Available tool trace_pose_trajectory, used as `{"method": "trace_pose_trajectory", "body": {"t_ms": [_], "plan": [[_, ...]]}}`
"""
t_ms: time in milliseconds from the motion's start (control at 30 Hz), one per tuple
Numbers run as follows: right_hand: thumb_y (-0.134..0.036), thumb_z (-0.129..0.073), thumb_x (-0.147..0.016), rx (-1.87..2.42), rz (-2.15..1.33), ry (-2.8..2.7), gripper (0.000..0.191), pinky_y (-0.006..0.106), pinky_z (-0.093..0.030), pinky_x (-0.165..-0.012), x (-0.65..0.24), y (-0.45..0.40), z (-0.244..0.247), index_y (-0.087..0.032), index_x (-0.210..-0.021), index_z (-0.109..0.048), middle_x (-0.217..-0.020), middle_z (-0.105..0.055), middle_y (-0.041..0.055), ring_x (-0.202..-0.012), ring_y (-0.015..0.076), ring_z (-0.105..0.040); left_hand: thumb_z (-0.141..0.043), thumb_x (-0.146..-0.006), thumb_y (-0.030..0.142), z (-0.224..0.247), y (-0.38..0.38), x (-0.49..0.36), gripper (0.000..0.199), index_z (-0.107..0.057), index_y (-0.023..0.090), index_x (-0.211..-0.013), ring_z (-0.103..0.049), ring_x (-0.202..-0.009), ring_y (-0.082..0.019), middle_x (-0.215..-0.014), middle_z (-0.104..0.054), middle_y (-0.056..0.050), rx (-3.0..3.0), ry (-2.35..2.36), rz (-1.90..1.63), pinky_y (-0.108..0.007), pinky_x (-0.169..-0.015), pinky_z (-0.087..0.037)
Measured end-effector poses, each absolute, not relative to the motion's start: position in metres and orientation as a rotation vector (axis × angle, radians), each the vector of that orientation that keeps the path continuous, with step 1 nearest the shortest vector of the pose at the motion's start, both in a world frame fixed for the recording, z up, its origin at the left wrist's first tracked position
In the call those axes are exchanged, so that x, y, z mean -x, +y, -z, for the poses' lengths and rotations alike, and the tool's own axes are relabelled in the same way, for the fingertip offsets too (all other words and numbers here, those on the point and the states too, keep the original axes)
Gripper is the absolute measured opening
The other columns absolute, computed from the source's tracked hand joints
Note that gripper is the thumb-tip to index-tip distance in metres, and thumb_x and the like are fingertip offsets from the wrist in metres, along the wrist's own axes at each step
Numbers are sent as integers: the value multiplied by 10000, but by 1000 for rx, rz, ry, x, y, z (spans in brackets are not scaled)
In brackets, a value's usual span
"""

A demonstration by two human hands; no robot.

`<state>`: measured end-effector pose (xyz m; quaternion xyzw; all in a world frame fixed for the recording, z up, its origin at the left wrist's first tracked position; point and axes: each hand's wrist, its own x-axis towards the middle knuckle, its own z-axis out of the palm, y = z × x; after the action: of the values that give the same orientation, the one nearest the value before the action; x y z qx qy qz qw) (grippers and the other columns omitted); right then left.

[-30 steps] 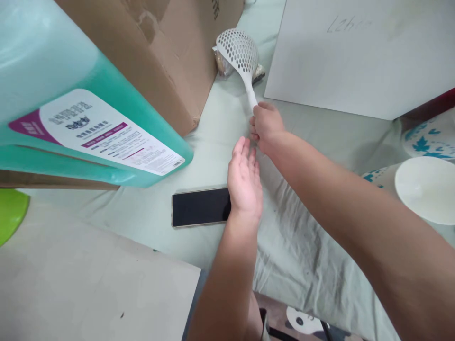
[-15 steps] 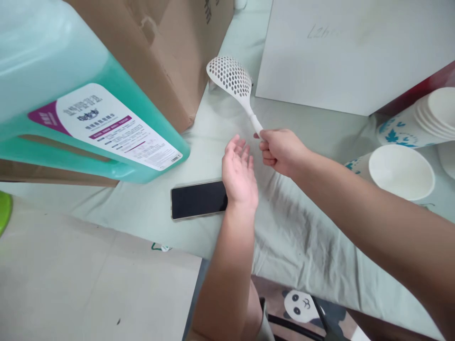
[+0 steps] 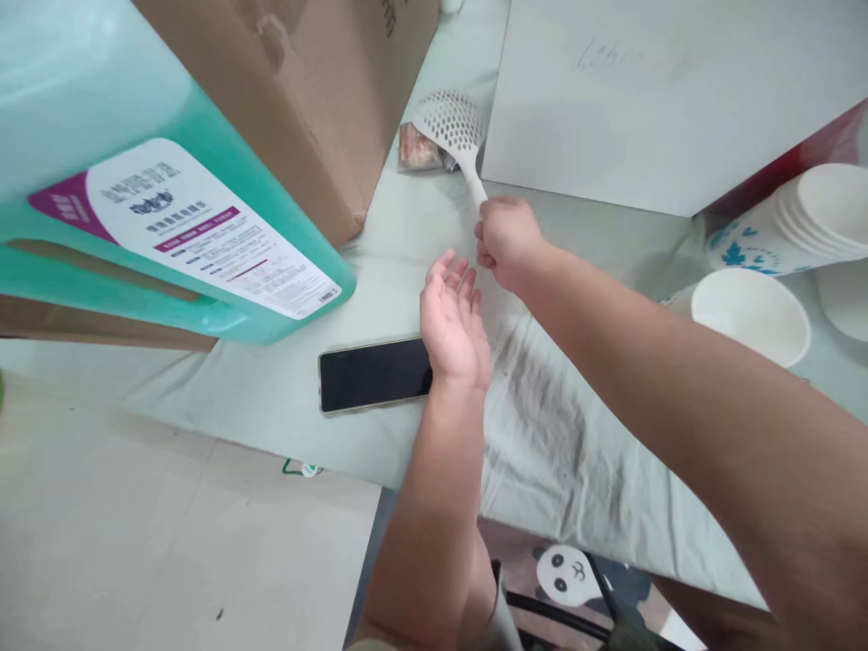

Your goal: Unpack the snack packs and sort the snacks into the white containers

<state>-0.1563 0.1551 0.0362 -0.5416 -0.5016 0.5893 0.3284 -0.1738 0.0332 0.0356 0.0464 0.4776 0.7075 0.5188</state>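
Observation:
My right hand (image 3: 507,240) is closed round the handle of a white slotted ladle (image 3: 453,122), whose perforated bowl points away from me. Under and beside the bowl's left edge is a small clear packet with reddish contents (image 3: 418,150). My left hand (image 3: 456,321) is held palm up, fingers apart and slightly curled, with nothing in it. It covers the right end of a black phone (image 3: 372,373) lying on the pale green cloth.
A big jug of green liquid (image 3: 271,226) leans into view at left, beside a cardboard box (image 3: 339,108). At back right is a white board or box (image 3: 644,117). Paper cups (image 3: 750,316) are at right. The cloth-covered table (image 3: 271,398) has its near edge below.
My right hand and the ladle have moved away from me, the hand also slightly left. More of the small packet now shows. My left hand is still open.

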Motion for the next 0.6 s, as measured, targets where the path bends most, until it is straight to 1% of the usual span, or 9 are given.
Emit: {"method": "trace_pose_trajectory", "body": {"t_ms": [67, 133, 233, 367, 433, 500, 533, 567, 600], "plan": [[-90, -340, -1016, 1578, -1553, -1214, 423, 227, -232, -486, 158, 158, -43, -184, -1365, -561, -603, -331, -90, -428, 56, -234, -192, -1079, 454, -38, 34, 175, 484, -521, 253, -1371, -513, -1500, -186, -1541, -558, -80, -34, 1100, -1747, -387, -1289, -327], [-97, -350, -1019, 1607, -1613, -1170, 491, 218, -197, -470, 152, 155, -49, -194, -1466, -527, -578, -305, -99, -411, 54, -217, -229, -1070, 437, -39, 33, 180, 441, -554, 254, -1307, -533, -1481, -191, -1487, -591, -79, 3, 1076, -1797, -387, -1283, -332], [-144, -406, -1012, 1577, -1684, -1149, 498, 207, -160, -417, 133, 139, -51, -160, -1490, -541, -529, -268, -110, -385, 62, -200, -257, -1055, 405, -38, 32, 188, 397, -581, 246, -1220, -559, -1450, -203, -1433, -620, -86, 13, 1066, -1888, -382, -1253, -377], [-128, -432, -978, 1551, -1779, -1168, 542, 202, -162, -383, 107, 102, -44, -156, -1513, -513, -493, -286, -121, -365, 75, -214, -281, -1039, 386, -35, 30, 192, 358, -596, 253, -1145, -556, -1446, -210, -1468, -601, -78, -25, 1072, -1961, -375, -1194, -440], [-138, -441, -976, 1542, -1833, -1166, 461, 202, -165, -383, 97, 81, -40, -181, -1415, -575, -494, -304, -121, -366, 75, -227, -300, -1030, 381, -34, 29, 190, 335, -596, 254, -1122, -551, -1446, -210, -1484, -586, -73, -27, 1065, -1973, -370, -1172, -454], [-164, -448, -976, 1557, -1887, -1151, 275, 212, -163, -388, 89, 61, -37, -176, -1164, -649, -502, -331, -112, -372, 67, -230, -313, -1020, 374, -35, 29, 186, 316, -593, 250, -1099, -554, -1436, -206, -1471, -586, -75, -18, 1055, -1974, -359, -1155, -459], [-180, -449, -976, 1563, -1909, -1137, 199, 218, -163, -392, 85, 53, -36, -173, -1031, -640, -504, -340, -107, -376, 62, -228, -320, -1014, 369, -35, 28, 185, 306, -592, 248, -1085, -558, -1429, -204, -1458, -589, -76, -11, 1053, -1975, -353, -1146, -462], [-196, -448, -978, 1553, -1923, -1129, 169, 222, -166, -399, 82, 47, -35, -177, -929, -609, -505, -344, -104, -381, 59, -229, -327, -1007, 365, -35, 28, 183, 295, -589, 246, -1070, -564, -1418, -203, -1441, -595, -77, -2, 1054, -1981, -347, -1133, -468], [-214, -447, -982, 1530, -1926, -1130, 173, 226, -173, -407, 79, 42, -35, -185, -865, -573, -507, -344, -102, -386, 58, -232, -335, -999, 362, -36, 28, 181, 284, -586, 244, -1057, -571, -1405, -204, -1422, -600, -78, 8, 1056, -1990, -342, -1117, -475]]}}
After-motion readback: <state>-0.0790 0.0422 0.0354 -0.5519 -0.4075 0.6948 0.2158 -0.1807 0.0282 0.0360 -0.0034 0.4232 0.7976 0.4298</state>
